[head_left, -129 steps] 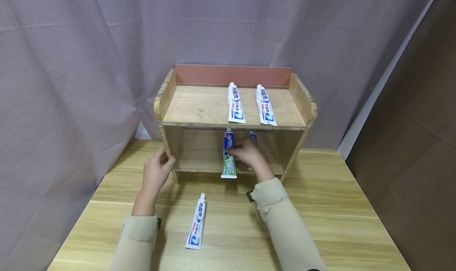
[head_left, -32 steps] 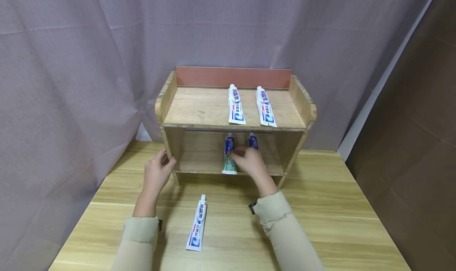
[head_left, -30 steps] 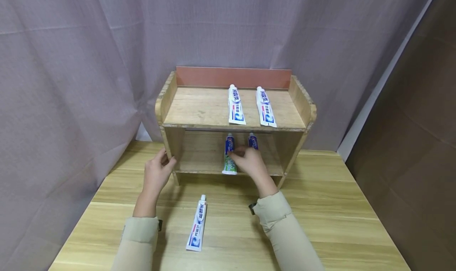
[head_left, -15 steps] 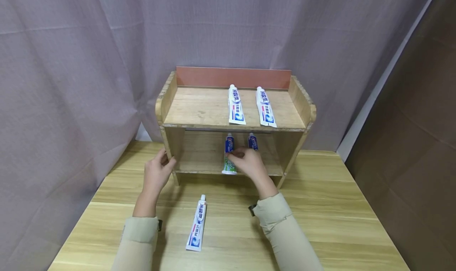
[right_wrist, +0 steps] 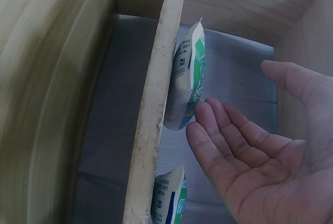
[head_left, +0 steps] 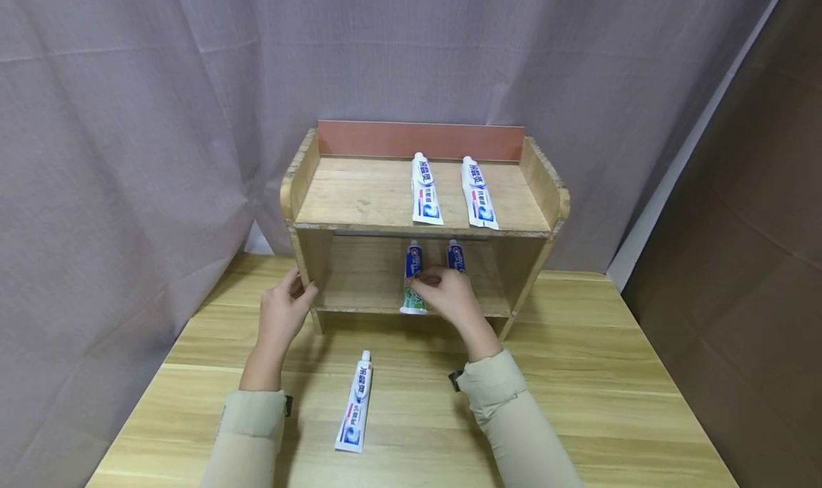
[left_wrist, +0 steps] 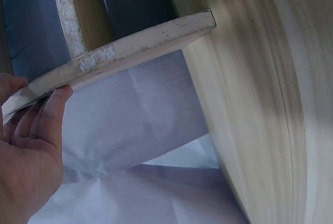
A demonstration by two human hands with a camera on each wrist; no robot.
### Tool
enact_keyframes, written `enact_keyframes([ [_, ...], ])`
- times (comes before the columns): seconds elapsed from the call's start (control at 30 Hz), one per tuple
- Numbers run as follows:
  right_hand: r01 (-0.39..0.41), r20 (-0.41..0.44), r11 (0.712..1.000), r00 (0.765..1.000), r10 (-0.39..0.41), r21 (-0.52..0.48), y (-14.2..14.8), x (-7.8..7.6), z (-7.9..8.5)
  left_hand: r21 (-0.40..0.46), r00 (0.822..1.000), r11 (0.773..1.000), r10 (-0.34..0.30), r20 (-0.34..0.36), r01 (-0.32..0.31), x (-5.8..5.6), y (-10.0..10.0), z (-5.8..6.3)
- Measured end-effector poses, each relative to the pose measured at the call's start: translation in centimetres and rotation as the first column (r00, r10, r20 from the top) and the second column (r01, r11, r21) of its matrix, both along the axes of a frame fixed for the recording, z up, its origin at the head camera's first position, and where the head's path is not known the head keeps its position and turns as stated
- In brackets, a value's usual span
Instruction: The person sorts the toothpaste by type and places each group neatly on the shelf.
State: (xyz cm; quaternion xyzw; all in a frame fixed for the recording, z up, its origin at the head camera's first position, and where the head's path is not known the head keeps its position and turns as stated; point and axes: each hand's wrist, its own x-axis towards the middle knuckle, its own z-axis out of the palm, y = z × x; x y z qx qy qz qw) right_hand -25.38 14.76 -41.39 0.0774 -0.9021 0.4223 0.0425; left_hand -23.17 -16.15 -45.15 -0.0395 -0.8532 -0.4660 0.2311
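My left hand [head_left: 285,308] grips the left side panel of a small wooden two-tier shelf [head_left: 359,195]; in the left wrist view the thumb and the fingers [left_wrist: 52,117] lie on opposite faces of the panel. On the lower tier lies a blue and green toothpaste tube [head_left: 413,260], its flat end at the front edge. Over it is my right hand [head_left: 449,292], which partly covers it. The right wrist view shows thumb and fingers spread apart beside the tube, fingertips close to it; contact cannot be told. A second blue-green toothpaste tube [head_left: 456,255] lies to its right, partly hidden.
Two white toothpaste tubes [head_left: 427,192] lie side by side on the upper tier, caps to the back. Another white toothpaste tube [head_left: 354,406] lies on the wooden table [head_left: 597,395] in front. A grey curtain [head_left: 398,46] hangs behind the shelf.
The blue and green toothpaste tube, earlier held at the lower tier's front, has moved back and down onto it. My right hand has let go of it. My left hand stays on the panel.
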Motion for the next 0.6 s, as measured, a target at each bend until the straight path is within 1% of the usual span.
enact_keyframes([
  [0.2, -0.009, 0.002, 1.000, 1.000, 0.009, 0.000, 0.11, 0.12, -0.04, 0.010, 1.000, 1.000, -0.010, -0.009, 0.010, 0.03, 0.06, 0.04],
  [0.37, -0.008, 0.007, 1.000, 1.000, 0.008, -0.008, 0.17, 0.29, 0.02, 0.010, 1.000, 1.000, -0.012, -0.001, 0.012, -0.06, 0.03, -0.10],
  [0.6, -0.013, -0.005, 1.000, 1.000, 0.013, -0.001, 0.21, 0.50, 0.12, 0.015, 1.000, 1.000, -0.019, -0.010, 0.019, 0.02, -0.01, -0.14],
])
